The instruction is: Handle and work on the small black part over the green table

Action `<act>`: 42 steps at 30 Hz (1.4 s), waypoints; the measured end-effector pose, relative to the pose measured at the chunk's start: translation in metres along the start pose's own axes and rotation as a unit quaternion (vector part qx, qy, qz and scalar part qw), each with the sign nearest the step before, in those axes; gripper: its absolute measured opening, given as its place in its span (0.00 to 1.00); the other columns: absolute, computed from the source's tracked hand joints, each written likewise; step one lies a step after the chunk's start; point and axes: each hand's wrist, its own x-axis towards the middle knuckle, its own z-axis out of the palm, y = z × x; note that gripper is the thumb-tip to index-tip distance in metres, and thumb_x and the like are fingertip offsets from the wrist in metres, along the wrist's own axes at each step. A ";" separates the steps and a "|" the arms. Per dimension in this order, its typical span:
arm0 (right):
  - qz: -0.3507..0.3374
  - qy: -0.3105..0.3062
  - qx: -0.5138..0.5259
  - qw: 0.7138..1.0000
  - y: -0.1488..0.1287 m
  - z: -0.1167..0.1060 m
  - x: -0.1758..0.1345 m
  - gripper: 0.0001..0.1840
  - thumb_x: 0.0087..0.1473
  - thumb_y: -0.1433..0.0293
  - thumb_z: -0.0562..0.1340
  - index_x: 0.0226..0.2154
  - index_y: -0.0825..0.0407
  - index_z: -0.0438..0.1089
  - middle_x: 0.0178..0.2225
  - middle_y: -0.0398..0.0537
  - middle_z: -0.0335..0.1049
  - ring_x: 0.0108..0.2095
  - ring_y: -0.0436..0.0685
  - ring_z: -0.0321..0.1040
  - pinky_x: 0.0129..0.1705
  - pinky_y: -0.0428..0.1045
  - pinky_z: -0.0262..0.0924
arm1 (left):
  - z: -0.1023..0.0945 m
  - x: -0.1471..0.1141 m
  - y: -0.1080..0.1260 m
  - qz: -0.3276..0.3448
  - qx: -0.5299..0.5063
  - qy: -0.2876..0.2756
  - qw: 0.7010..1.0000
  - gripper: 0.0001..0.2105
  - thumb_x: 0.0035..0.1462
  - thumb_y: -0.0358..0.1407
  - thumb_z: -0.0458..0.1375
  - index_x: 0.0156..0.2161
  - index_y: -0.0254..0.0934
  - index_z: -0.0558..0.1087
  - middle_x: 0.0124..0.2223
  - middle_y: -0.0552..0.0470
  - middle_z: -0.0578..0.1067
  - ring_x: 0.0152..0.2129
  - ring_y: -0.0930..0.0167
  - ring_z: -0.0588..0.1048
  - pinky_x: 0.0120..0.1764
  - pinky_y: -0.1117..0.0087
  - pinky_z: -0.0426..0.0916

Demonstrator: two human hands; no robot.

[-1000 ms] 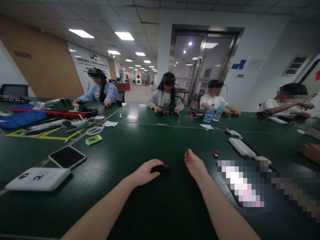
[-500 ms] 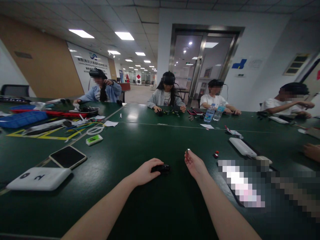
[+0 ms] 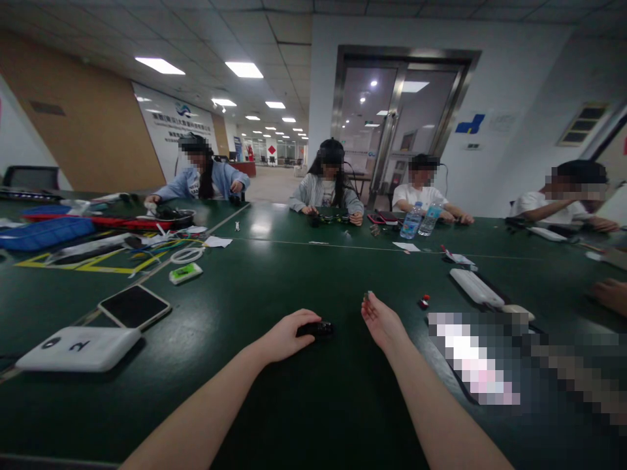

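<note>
My left hand (image 3: 290, 335) is closed round a small black object (image 3: 324, 329) lying on the dark green table (image 3: 313, 398). Part of that object is covered by my fingers, and its kind is hard to make out. To its right, a little above the table, my right hand (image 3: 381, 321) is turned partly palm up. Its fingertips pinch a tiny shiny metallic piece (image 3: 369, 294), too small to name. A small red and white item (image 3: 424, 301) lies just right of my right hand.
On the left lie a white device marked 2 (image 3: 81, 349), a phone (image 3: 134, 306), a green and white packet (image 3: 185, 273) and a blue tray (image 3: 46, 233). Rightward are a blurred-out screen (image 3: 473, 359), a white power bank (image 3: 475, 288) and water bottles (image 3: 410, 222). Several people sit around the table.
Both my hands stay almost where they were, with their holds unchanged. Across the table, the person at the left has lowered a raised hand toward the tabletop.
</note>
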 end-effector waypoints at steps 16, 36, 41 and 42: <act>0.009 -0.002 -0.007 1.000 -0.001 0.000 0.000 0.02 0.50 0.73 0.64 0.30 0.52 0.70 0.27 0.43 0.72 0.27 0.48 0.70 0.28 0.41 0.69 | -0.001 0.000 0.001 -0.009 -0.001 -0.009 1.000 0.19 0.53 0.34 0.55 0.52 0.42 0.67 0.54 0.51 0.66 0.48 0.68 0.66 0.54 0.62 0.59; 0.011 0.003 -0.005 1.000 -0.002 0.001 -0.003 0.01 0.51 0.73 0.64 0.29 0.52 0.70 0.26 0.42 0.71 0.27 0.47 0.69 0.28 0.41 0.69 | -0.002 0.000 0.007 -0.008 0.003 -0.003 1.000 0.19 0.53 0.33 0.55 0.51 0.42 0.68 0.52 0.51 0.67 0.48 0.68 0.67 0.53 0.65 0.60; 0.005 0.000 -0.011 1.000 -0.002 0.001 -0.002 0.01 0.52 0.72 0.63 0.29 0.53 0.70 0.27 0.43 0.71 0.27 0.47 0.70 0.28 0.41 0.69 | -0.003 -0.001 0.009 -0.012 0.002 -0.006 1.000 0.18 0.53 0.33 0.55 0.51 0.42 0.68 0.53 0.52 0.67 0.48 0.68 0.67 0.53 0.64 0.59; 0.003 0.000 -0.014 1.000 -0.002 0.001 -0.002 0.01 0.52 0.72 0.62 0.30 0.53 0.70 0.28 0.43 0.72 0.28 0.47 0.70 0.28 0.41 0.69 | -0.003 -0.001 0.008 -0.010 0.001 -0.007 1.000 0.18 0.53 0.33 0.55 0.51 0.42 0.68 0.53 0.52 0.67 0.48 0.68 0.67 0.53 0.64 0.59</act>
